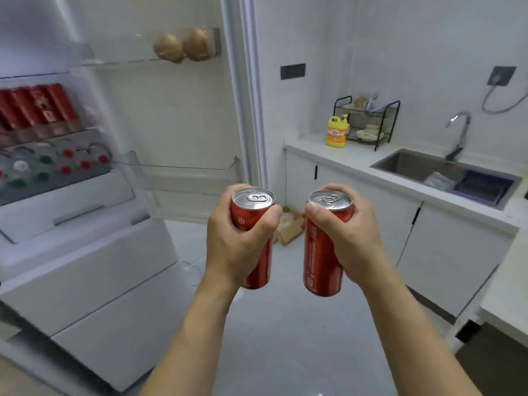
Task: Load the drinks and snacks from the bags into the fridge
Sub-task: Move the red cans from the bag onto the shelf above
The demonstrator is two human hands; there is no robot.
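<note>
I hold two red drink cans upright in front of me, above the floor. My left hand (237,244) grips one red can (251,212), and my right hand (347,235) grips the other red can (321,261). The open fridge (85,267) stands to the left. A row of red cans (37,107) lines one shelf, and bottles with red and green caps (57,167) fill the shelf below. The fridge door (177,110) is swung open behind my hands, with two brown packaged snacks (183,45) in its upper rack.
A white counter (357,164) with a sink (423,167) and tap (460,132) runs along the right. A yellow detergent bottle (337,131) and a black dish rack (368,121) stand on it. A cardboard box (288,227) lies on the floor by the door.
</note>
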